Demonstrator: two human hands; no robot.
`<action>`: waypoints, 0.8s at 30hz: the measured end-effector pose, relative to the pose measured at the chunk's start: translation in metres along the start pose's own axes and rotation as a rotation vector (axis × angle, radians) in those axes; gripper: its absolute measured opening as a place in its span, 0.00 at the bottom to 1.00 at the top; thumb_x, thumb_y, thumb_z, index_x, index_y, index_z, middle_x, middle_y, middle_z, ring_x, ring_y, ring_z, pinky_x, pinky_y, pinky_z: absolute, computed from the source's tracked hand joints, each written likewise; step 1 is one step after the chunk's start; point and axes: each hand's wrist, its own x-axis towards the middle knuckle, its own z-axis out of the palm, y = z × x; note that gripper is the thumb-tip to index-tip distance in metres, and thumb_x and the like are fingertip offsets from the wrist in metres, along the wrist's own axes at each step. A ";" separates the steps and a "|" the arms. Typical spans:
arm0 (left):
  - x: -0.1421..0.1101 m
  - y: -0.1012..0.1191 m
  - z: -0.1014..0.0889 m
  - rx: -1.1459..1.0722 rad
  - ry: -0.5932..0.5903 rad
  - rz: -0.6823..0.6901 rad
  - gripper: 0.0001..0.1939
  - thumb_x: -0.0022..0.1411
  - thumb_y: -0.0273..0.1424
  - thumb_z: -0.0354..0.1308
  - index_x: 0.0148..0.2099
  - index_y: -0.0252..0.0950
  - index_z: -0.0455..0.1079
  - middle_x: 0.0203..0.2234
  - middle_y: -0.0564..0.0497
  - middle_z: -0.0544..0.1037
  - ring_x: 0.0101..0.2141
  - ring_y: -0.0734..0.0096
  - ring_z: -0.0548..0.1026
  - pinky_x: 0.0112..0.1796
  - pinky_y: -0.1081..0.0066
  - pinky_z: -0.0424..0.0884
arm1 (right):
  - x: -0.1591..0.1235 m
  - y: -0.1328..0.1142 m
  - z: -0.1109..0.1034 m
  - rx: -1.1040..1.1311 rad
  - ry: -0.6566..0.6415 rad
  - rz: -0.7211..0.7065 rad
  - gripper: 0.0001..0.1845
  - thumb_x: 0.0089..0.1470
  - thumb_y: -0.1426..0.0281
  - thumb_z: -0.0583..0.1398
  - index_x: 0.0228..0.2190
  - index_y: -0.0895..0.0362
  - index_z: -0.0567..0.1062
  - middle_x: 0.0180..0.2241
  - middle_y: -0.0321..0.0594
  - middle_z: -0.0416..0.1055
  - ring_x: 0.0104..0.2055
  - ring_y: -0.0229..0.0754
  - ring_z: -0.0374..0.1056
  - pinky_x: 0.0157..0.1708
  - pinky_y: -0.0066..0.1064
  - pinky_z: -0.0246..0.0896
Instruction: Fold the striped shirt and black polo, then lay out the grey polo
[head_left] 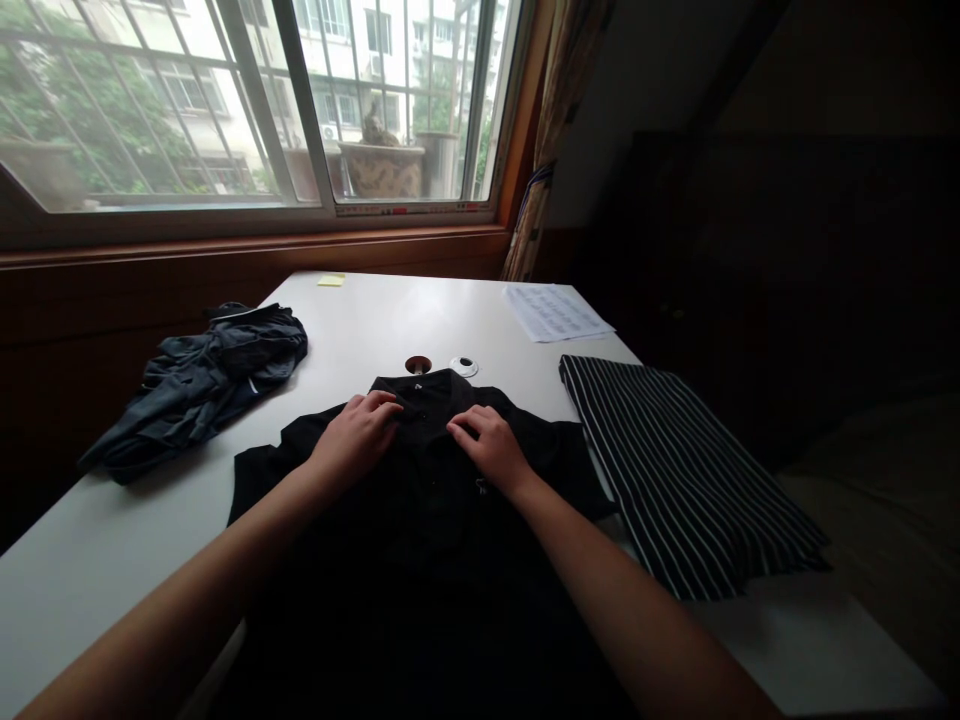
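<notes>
A black collared shirt (420, 520) lies spread flat on the white table (135, 540), collar pointing away from me. My left hand (354, 438) rests on the shirt just left of the collar, fingers curled and pinching the fabric. On the right of the collar, my right hand (491, 445) also has its fingers bent onto the cloth near the button placket. Both forearms reach in from the lower edge of the view.
A crumpled dark grey garment (202, 385) lies at the table's left. A black-and-white striped garment (690, 480) lies flat at the right, overhanging the edge. A printed paper sheet (553, 312), a yellow sticky note (331, 280) and a cable hole with its cap (463, 366) sit beyond the shirt.
</notes>
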 end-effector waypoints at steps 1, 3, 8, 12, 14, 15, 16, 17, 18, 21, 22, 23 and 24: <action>0.004 0.000 -0.004 0.037 -0.042 0.022 0.15 0.66 0.26 0.55 0.52 0.41 0.74 0.50 0.45 0.76 0.46 0.57 0.74 0.48 0.57 0.73 | 0.000 0.000 0.001 -0.005 0.014 0.012 0.04 0.61 0.70 0.62 0.34 0.52 0.79 0.35 0.39 0.76 0.42 0.46 0.68 0.46 0.38 0.62; 0.014 0.000 -0.009 0.089 -0.106 0.057 0.17 0.64 0.23 0.54 0.52 0.41 0.74 0.47 0.46 0.77 0.44 0.58 0.74 0.45 0.61 0.73 | 0.001 0.001 0.002 -0.010 0.037 0.028 0.05 0.59 0.73 0.62 0.33 0.52 0.79 0.35 0.39 0.76 0.41 0.46 0.68 0.46 0.38 0.62; 0.039 0.000 0.007 0.122 -0.121 0.101 0.13 0.64 0.26 0.58 0.49 0.42 0.77 0.44 0.44 0.78 0.46 0.56 0.72 0.46 0.60 0.70 | 0.000 0.001 0.005 0.058 0.123 0.099 0.07 0.54 0.74 0.63 0.36 0.53 0.77 0.35 0.39 0.75 0.39 0.45 0.69 0.43 0.38 0.65; 0.048 -0.003 0.024 0.106 -0.091 0.033 0.10 0.59 0.33 0.65 0.44 0.45 0.78 0.43 0.44 0.78 0.47 0.49 0.70 0.42 0.57 0.70 | -0.001 0.002 0.007 0.160 0.188 0.209 0.10 0.51 0.72 0.64 0.38 0.53 0.75 0.33 0.37 0.74 0.35 0.45 0.71 0.38 0.37 0.68; 0.050 -0.006 0.027 0.062 -0.059 -0.004 0.07 0.57 0.34 0.66 0.40 0.45 0.79 0.41 0.45 0.78 0.46 0.49 0.70 0.43 0.56 0.69 | -0.001 0.003 0.007 0.218 0.210 0.247 0.11 0.50 0.70 0.65 0.39 0.52 0.75 0.34 0.37 0.75 0.36 0.45 0.72 0.39 0.38 0.69; 0.051 -0.007 0.027 0.027 -0.041 -0.013 0.05 0.57 0.34 0.65 0.38 0.45 0.79 0.40 0.45 0.78 0.46 0.49 0.70 0.44 0.56 0.69 | -0.001 0.002 0.007 0.250 0.220 0.258 0.11 0.50 0.70 0.65 0.39 0.52 0.75 0.34 0.37 0.76 0.36 0.45 0.73 0.40 0.38 0.70; 0.051 -0.008 0.026 -0.017 -0.026 -0.013 0.04 0.57 0.34 0.65 0.37 0.45 0.79 0.39 0.46 0.79 0.46 0.50 0.70 0.45 0.56 0.69 | 0.000 0.002 0.007 0.283 0.228 0.264 0.11 0.50 0.69 0.65 0.39 0.52 0.75 0.35 0.37 0.77 0.37 0.45 0.74 0.41 0.38 0.71; 0.052 -0.008 0.025 -0.066 -0.016 -0.005 0.03 0.58 0.35 0.65 0.36 0.45 0.79 0.38 0.46 0.80 0.47 0.51 0.71 0.46 0.57 0.68 | 0.000 0.002 0.007 0.315 0.236 0.267 0.11 0.50 0.68 0.65 0.39 0.52 0.75 0.35 0.38 0.77 0.38 0.45 0.74 0.42 0.38 0.71; 0.053 -0.009 0.024 -0.118 -0.014 0.009 0.04 0.58 0.35 0.64 0.36 0.45 0.79 0.38 0.47 0.80 0.46 0.52 0.71 0.48 0.57 0.68 | 0.000 0.002 0.007 0.343 0.241 0.267 0.11 0.51 0.68 0.65 0.39 0.52 0.75 0.36 0.38 0.78 0.38 0.45 0.75 0.42 0.38 0.71; 0.052 -0.007 0.021 -0.264 -0.041 0.047 0.07 0.60 0.34 0.62 0.39 0.43 0.80 0.36 0.48 0.82 0.43 0.56 0.76 0.49 0.59 0.69 | 0.001 0.002 0.007 0.419 0.242 0.261 0.11 0.51 0.67 0.65 0.39 0.53 0.76 0.37 0.39 0.78 0.40 0.45 0.76 0.44 0.38 0.72; 0.050 -0.005 0.021 -0.306 -0.046 0.043 0.07 0.61 0.34 0.62 0.40 0.42 0.80 0.36 0.48 0.83 0.42 0.57 0.77 0.49 0.59 0.70 | 0.001 0.002 0.007 0.439 0.240 0.256 0.11 0.52 0.67 0.65 0.39 0.53 0.76 0.38 0.39 0.78 0.40 0.45 0.76 0.44 0.38 0.72; 0.049 -0.004 0.022 -0.345 -0.045 0.026 0.08 0.61 0.35 0.61 0.40 0.42 0.80 0.36 0.48 0.83 0.40 0.58 0.77 0.48 0.59 0.70 | 0.001 0.003 0.007 0.456 0.235 0.251 0.11 0.52 0.66 0.65 0.39 0.53 0.76 0.38 0.40 0.78 0.41 0.45 0.76 0.45 0.39 0.72; 0.046 -0.002 0.023 -0.385 -0.039 0.000 0.09 0.62 0.36 0.61 0.41 0.41 0.80 0.36 0.47 0.83 0.40 0.58 0.78 0.49 0.59 0.71 | 0.001 0.003 0.007 0.470 0.231 0.247 0.11 0.53 0.66 0.65 0.40 0.53 0.76 0.38 0.40 0.79 0.41 0.45 0.76 0.45 0.39 0.72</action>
